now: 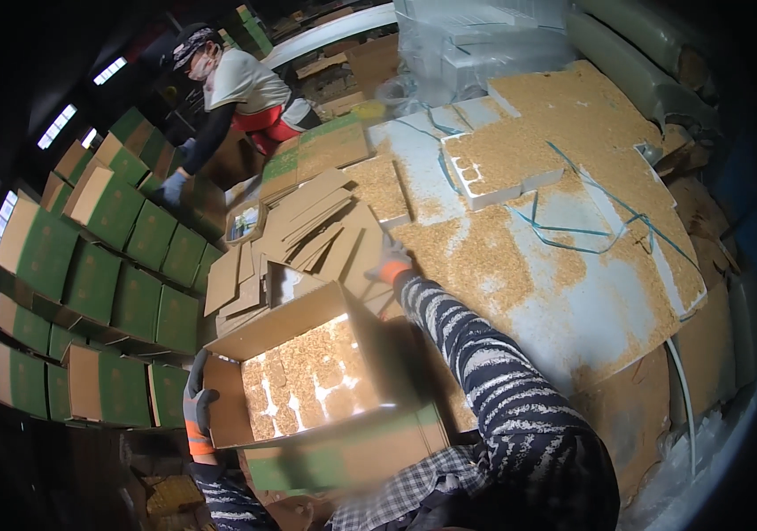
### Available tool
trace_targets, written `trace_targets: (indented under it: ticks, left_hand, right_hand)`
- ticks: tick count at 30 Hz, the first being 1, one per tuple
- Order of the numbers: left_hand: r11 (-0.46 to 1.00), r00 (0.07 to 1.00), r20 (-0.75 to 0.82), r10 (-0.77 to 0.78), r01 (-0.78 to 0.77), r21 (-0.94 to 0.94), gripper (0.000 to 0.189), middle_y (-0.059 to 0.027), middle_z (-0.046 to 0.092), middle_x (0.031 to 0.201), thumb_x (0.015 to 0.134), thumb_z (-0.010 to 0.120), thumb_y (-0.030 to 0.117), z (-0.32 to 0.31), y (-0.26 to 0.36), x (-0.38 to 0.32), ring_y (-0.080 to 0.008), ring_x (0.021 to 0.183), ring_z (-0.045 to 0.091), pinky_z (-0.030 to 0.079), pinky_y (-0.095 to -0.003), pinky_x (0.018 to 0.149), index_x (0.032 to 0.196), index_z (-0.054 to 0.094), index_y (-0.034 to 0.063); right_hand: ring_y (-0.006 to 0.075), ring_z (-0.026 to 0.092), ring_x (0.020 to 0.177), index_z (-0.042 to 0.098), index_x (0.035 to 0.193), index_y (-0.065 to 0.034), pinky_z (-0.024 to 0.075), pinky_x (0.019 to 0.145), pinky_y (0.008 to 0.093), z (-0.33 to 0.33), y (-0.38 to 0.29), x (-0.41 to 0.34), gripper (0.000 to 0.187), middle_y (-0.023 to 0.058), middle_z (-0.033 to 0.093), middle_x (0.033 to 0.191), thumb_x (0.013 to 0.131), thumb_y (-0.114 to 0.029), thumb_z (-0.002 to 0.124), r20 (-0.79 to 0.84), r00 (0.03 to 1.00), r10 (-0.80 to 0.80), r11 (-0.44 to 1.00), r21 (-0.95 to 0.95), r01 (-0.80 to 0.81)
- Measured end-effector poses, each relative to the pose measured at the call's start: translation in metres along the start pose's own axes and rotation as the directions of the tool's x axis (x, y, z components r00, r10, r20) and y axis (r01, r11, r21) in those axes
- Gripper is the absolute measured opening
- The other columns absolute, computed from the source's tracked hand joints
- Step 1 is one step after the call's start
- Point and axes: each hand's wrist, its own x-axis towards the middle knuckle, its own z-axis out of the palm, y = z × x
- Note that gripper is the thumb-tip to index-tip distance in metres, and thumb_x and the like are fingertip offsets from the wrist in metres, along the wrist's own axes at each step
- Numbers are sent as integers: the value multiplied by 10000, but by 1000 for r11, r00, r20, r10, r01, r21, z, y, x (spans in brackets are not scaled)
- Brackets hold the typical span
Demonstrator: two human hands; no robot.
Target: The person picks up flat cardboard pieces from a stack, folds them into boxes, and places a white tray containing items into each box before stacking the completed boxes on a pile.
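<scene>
An open cardboard box (225,405) stands tilted before me, with a white foam tray (295,375) inside whose cells are filled and strewn with light brown flakes. My left hand (199,398), in a grey and orange work glove, grips the box's left wall, thumb over its rim. My right hand (391,260), gloved alike, reaches beyond the box to the right edge of a pile of flat cardboard pieces (325,226). Its fingertips rest at a sheet; whether they close on it cannot be told.
Green and brown cartons (103,265) are stacked at left, where a co-worker (239,93) bends over. The flake-covered worktop (590,292) at right bears a white foam tray (504,189) and loose blue straps (571,249). Flattened green cartons (352,451) lie beside my body.
</scene>
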Motion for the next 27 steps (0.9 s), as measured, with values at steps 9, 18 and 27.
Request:
trace_targets:
  ticks: [9,18,27]
  left_hand:
    - [966,980,-68,187,-170,195,701,-135,475,1460,738,522,140,-9,-26,-14,-253,1368,406,305,-320,1127,1418,462,-20]
    - [951,927,-318,197,-260,-169,468,-131,553,1348,1018,458,272,-20,-112,-19,-215,1255,506,369,-347,1063,1401,471,3]
    - [261,793,-493,-358,592,763,320,-74,679,1195,811,649,311,-183,-269,70,-296,1131,613,447,-425,944,1099,728,196]
  right_hand:
    - [341,615,1115,681,1142,-63,473,964,407,-30,60,43,518,206,670,1151,739,-379,762,-239,962,-129,991,12,136]
    - [143,631,894,675,1108,-7,518,794,285,-188,122,-7,361,50,692,1006,824,-202,783,-375,921,-103,713,618,331]
    - [190,556,1121,555,1291,44,473,945,321,-251,97,-203,454,98,576,1252,941,-226,661,-641,764,-74,783,437,443]
